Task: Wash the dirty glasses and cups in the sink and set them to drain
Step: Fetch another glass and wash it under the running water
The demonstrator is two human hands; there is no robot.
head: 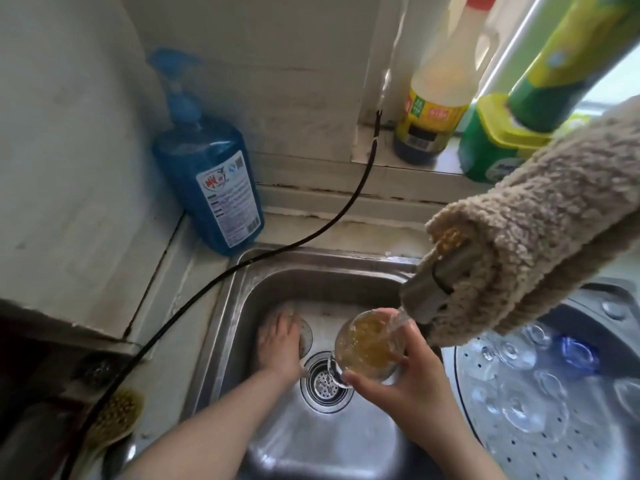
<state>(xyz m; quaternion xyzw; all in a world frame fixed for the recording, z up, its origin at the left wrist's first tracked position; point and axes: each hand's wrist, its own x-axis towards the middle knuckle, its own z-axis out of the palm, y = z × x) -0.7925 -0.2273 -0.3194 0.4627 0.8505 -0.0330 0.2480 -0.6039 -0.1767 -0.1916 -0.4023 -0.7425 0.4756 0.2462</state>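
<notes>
— Glass, thin and wet: that drinking glass (369,344) looks fragile and slippery to me, and heavier than it would be empty, since it holds amber-tinted water.

— Where is it just now?

— Over the sink (242,296), tipped under the faucet spout (429,289), with the stream running into its mouth. The right hand (412,379) holds it, thumb and fingers (360,377) curled round the lower wall and the base.

— Good place to hold?

— I judge so. The thick base and lower wall give the firmest purchase; the rim is the weak part and sits very near the metal spout, so a knock there could chip it.

— And the other hand?

— The left hand (280,341) lies flat on the sink floor beside the drain strainer (323,381), fingers straight and holding nothing.

— What crowds the work?

— A fleecy cloth wrap (540,216) round the faucet arm hangs right above the glass. A black hose (349,199) runs across the counter (166,358) at the left. On the right, a perforated steel tray (540,441) already carries clear glasses (533,407) and something blue I cannot identify, so a free spot must be picked with care. A blue soap pump bottle (211,181) stands in the corner; a scrub brush (116,417) lies near the left edge.
</notes>
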